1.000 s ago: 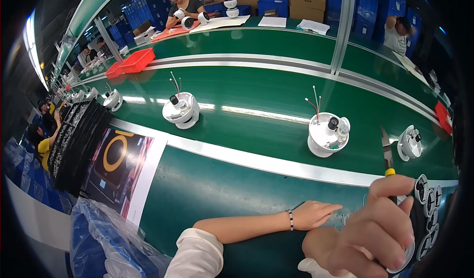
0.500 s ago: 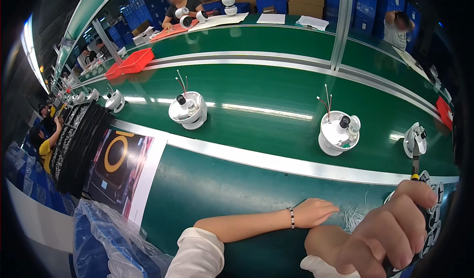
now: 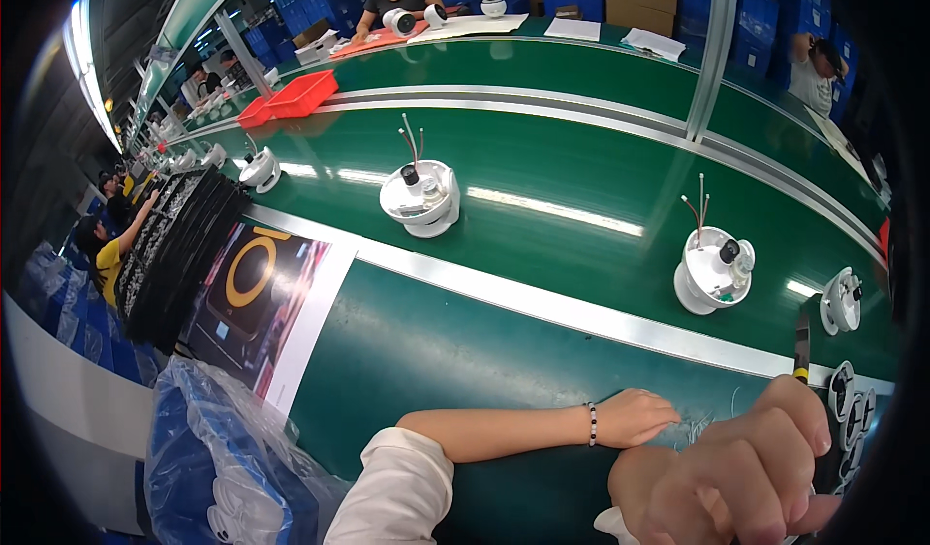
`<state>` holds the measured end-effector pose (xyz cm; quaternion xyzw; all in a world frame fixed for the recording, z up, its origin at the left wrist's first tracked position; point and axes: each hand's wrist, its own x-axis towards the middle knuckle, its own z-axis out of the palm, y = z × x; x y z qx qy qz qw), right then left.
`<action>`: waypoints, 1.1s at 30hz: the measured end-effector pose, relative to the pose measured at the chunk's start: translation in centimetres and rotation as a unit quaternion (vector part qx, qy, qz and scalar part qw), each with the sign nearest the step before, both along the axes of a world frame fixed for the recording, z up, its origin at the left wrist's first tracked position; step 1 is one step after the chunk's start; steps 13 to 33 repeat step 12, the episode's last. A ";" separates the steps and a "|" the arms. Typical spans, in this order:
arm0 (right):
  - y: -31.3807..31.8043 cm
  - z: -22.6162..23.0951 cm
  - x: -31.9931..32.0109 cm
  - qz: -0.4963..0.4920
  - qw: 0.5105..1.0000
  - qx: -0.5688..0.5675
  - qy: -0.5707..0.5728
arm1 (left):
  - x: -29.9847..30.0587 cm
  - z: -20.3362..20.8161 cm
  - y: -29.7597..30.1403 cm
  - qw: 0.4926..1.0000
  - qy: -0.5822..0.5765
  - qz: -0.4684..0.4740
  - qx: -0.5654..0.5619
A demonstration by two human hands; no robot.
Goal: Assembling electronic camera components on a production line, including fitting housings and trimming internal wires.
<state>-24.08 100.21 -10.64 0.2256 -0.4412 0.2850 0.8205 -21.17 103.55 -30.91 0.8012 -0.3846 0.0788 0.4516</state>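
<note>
My right hand (image 3: pixel 731 472) is raised close at the lower right, fingers curled round a slim dark tool (image 3: pixel 802 346) with a yellow band; its kind is unclear. The tool's tip points up toward the belt's edge. On the green work surface (image 3: pixel 436 351), my left hand (image 3: pixel 635 417) lies with its fingers stretched to the right, holding nothing. Just past those fingers is a pile of thin white strips (image 3: pixel 696 427), partly covered by my right hand. White round camera housings stand on the belt: one (image 3: pixel 712 279) with upright wires, another (image 3: pixel 841 303) tilted at far right.
Another wired housing (image 3: pixel 419 206) sits mid-belt. Black trays (image 3: pixel 179 264) are stacked at left by a printed sheet (image 3: pixel 257 293). A plastic-lined blue bin (image 3: pixel 232 448) is at lower left. White-rimmed black parts (image 3: pixel 845 390) lie at right. Across the belt works a person (image 3: pixel 397 2).
The whole view has shifted, so the belt, housings and bin appear farther right. My right hand stays raised with the tool; my left hand still rests on the work surface.
</note>
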 end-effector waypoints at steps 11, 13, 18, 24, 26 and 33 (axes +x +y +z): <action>-2.9 0.3 -0.8 -0.051 0.983 -0.166 0.062 | 0.5 -1.1 -0.6 1.000 -0.009 -0.012 -0.003; -3.0 0.0 -0.6 -0.049 0.983 -0.165 0.063 | 0.6 -1.3 -0.6 1.000 0.001 -0.015 0.006; -3.0 0.0 -0.6 -0.049 0.983 -0.165 0.063 | 0.6 -1.3 -0.6 1.000 0.001 -0.015 0.006; -3.0 0.0 -0.6 -0.049 0.983 -0.165 0.063 | 0.6 -1.3 -0.6 1.000 0.001 -0.015 0.006; -3.0 0.0 -0.6 -0.049 0.983 -0.165 0.063 | 0.6 -1.3 -0.6 1.000 0.001 -0.015 0.006; -3.0 0.0 -0.6 -0.049 0.983 -0.165 0.063 | 0.6 -1.3 -0.6 1.000 0.001 -0.015 0.006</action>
